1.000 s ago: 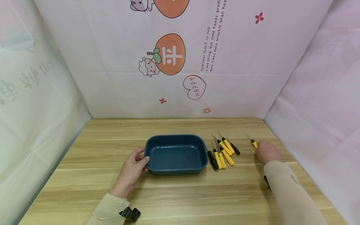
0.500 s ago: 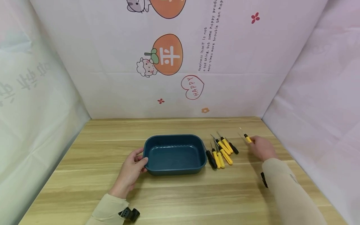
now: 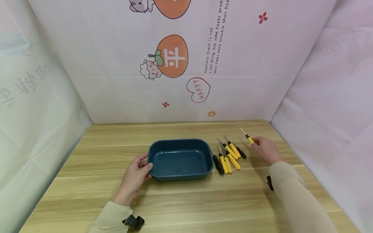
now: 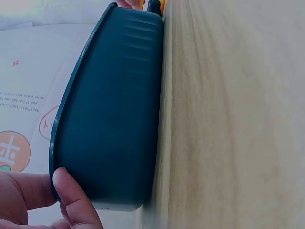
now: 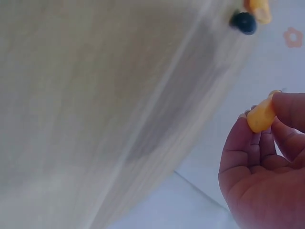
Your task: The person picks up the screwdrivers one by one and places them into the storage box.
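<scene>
Right hand pinches a yellow-handled screwdriver, left hand grips the container

The right hand (image 3: 265, 149) is closed on one yellow-handled screwdriver (image 3: 249, 139): thumb and fingers pinch its handle. This screwdriver is in the air, to the right of the dark teal container (image 3: 180, 178) and well apart from it, with the thin shaft pointing away from the person. The shadow of the tool falls on the table below.

The left hand (image 3: 134, 176) is at the left end of the container. Its thumb and fingers grip the rim there, and the container stands flat on the wood-grain table (image 3: 186, 207).

Between the container and the right hand lies a loose group of other screwdrivers, five with yellow handles (image 3: 233, 161) and two with black handles. The larger black-handled screwdriver (image 3: 218, 165) lies just beside the right end of the container; the smaller black-handled screwdriver (image 3: 241, 153) lies at the far side of the group, nearer to the right hand.

Behind the container, past the table edge, hangs a white printed sheet (image 3: 122, 97). Beige sleeves (image 3: 297, 197) cover both arms.
</scene>
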A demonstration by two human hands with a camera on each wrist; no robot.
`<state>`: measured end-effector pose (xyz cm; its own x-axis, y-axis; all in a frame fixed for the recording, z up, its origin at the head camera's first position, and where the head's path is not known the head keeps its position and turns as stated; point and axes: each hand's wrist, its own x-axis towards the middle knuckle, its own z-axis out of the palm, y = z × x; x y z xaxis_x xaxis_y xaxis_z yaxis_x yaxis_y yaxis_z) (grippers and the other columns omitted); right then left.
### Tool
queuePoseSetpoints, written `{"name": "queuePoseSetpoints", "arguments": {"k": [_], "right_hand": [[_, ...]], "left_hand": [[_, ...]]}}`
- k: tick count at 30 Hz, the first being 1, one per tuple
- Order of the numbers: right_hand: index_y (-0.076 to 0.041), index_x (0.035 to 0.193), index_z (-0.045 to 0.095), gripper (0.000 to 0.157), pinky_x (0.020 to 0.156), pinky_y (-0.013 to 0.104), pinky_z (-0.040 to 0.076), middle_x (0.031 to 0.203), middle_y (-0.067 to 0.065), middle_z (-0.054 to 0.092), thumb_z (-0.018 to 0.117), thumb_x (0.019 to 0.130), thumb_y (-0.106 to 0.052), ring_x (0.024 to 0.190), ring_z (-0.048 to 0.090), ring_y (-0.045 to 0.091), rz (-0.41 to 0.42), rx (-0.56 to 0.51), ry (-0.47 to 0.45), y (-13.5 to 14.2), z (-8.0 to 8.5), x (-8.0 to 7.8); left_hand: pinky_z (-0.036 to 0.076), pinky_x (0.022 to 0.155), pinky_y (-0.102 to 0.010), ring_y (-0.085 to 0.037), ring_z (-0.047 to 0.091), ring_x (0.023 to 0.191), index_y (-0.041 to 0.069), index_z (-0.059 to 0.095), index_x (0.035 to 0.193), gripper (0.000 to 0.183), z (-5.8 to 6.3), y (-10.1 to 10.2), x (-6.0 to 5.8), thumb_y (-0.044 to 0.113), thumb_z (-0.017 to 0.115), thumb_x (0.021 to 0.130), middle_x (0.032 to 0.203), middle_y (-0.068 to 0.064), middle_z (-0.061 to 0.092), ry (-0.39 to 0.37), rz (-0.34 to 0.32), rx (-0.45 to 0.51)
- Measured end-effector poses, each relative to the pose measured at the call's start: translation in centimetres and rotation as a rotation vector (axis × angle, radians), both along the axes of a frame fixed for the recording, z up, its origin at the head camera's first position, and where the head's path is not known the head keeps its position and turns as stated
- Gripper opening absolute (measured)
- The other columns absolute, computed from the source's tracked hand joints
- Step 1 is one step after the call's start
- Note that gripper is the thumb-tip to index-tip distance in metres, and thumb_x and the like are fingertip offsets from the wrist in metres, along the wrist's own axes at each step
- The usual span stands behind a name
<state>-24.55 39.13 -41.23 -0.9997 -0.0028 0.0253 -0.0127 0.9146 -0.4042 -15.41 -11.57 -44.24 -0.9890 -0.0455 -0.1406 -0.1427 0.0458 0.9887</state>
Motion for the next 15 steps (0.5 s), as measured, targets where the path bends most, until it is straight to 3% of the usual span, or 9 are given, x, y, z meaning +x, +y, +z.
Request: {"name": "queuePoseSetpoints", "arguments": {"k": [9, 15], "right_hand": [[0.007, 0.143, 0.056, 0.047, 0.074, 0.035, 0.047, 0.13, 0.027, 0.065, 0.051, 0.107, -0.022, 0.094, 0.06, 0.028, 0.044, -0.055, 0.017, -2.0, 1.3, 0.1], [0.005, 0.145, 0.055, 0.046, 0.089, 0.049, 0.053, 0.134, 0.027, 0.064, 0.05, 0.108, -0.023, 0.106, 0.062, 0.033, 0.072, -0.098, 0.022, -3.1, 1.7, 0.3]], "left_hand": [[0.056, 0.07, -0.023, -0.021, 0.059, 0.086, 0.005, 0.041, 0.157, 0.055, -0.1, -0.1, 0.0, 0.01, 0.059, 0.105, 0.126, -0.017, 0.048, 0.003, 0.002, -0.012], [0.056, 0.069, -0.023, -0.021, 0.059, 0.085, 0.004, 0.041, 0.156, 0.054, 0.0, 0.0, 0.1, 0.009, 0.059, 0.105, 0.125, -0.017, 0.049, 0.011, -0.001, -0.009]]}}
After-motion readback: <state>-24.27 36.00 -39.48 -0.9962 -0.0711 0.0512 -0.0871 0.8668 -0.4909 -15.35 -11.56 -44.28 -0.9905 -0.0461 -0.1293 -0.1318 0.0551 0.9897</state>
